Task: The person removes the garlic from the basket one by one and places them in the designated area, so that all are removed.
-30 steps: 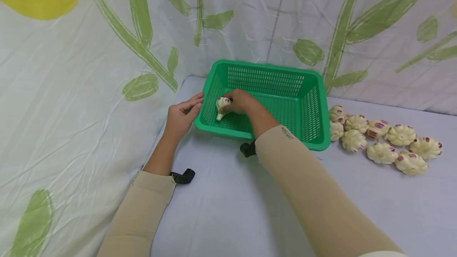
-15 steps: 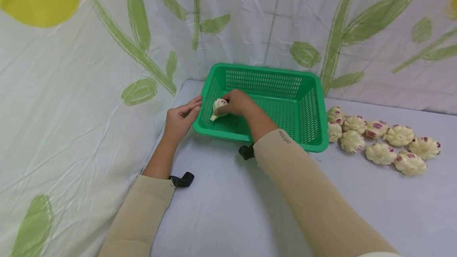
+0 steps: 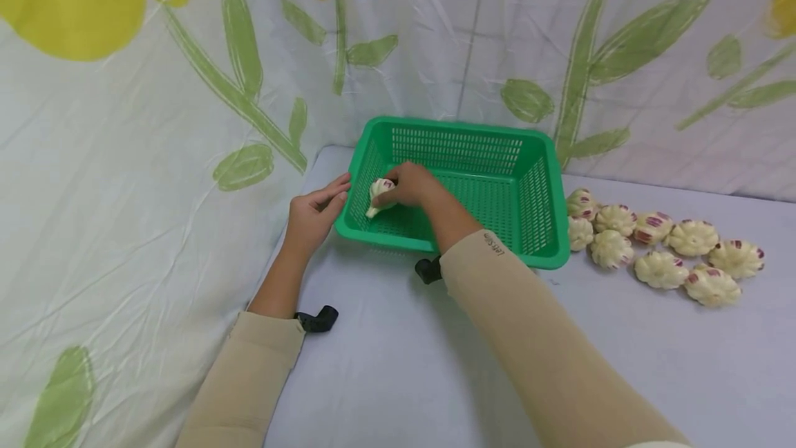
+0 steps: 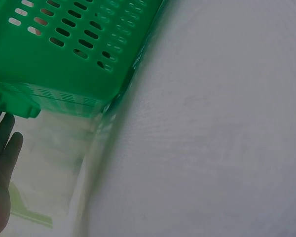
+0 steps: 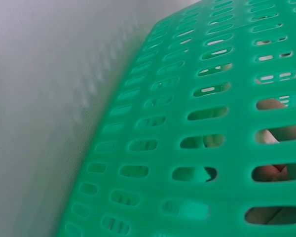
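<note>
My right hand (image 3: 412,185) reaches into a green plastic basket (image 3: 497,131) and grips a garlic bulb (image 3: 381,189) at its left end. The bulb is cream with purple streaks, and its stem points down toward the near left. My left hand (image 3: 311,218) is at the basket's left rim, with extended fingertips right at the edge. In the left wrist view, the fingers (image 4: 9,148) of that hand show just below the basket's rim. In the right wrist view the slotted basket wall (image 5: 187,128) hides most of the right hand; only bits show through the slots.
Several more garlic bulbs (image 3: 660,269) lie grouped on the white-covered table (image 3: 385,365) to the right of the basket, the nearest close beside its wall. A white curtain (image 3: 435,33) with yellow flowers and green leaves hangs behind and along the left.
Inside the basket, my right hand has shifted the garlic bulb slightly left, toward the end wall. The left hand keeps its place at the rim. The head view has tilted up a little.
</note>
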Demonstrator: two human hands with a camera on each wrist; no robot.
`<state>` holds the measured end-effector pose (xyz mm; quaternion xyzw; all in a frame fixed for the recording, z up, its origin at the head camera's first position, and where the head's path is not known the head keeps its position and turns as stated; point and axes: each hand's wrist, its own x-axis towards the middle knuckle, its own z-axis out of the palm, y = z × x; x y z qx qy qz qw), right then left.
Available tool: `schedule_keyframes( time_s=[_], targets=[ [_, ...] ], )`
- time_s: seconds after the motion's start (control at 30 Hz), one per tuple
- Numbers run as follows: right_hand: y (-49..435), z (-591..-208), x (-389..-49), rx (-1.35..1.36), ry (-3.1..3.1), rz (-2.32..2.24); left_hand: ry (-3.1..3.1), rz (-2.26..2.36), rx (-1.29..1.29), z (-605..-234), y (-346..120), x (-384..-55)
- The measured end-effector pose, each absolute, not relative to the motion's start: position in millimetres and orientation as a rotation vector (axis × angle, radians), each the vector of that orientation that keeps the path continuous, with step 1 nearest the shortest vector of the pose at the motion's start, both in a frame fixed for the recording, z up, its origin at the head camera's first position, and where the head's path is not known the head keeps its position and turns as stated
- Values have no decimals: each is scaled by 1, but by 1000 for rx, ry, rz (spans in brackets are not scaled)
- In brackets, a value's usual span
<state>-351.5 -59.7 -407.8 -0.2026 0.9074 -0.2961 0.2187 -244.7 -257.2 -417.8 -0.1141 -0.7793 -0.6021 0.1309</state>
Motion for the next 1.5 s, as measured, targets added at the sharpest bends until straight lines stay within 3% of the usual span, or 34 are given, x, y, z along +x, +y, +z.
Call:
schedule_keyframes(
  time_s=[0.43, 0.77, 1.2, 1.5],
  targets=[
    [-51, -393, -346, -604, 2488, -1001, -2259, -1748, -351, -420, -258, -245],
    [-20, -370, -314, -730, 2510, -1249, -2258, -1716, -372, -420, -258, -244],
    [94, -356, -264, -564, 2530, -1826, -2260, -1705, -360, -416, -256, -242],
    [218, -372, -230, -48, 2709, -1974, -2259, -1695, -369, -418, -257, -243]
  ],
)
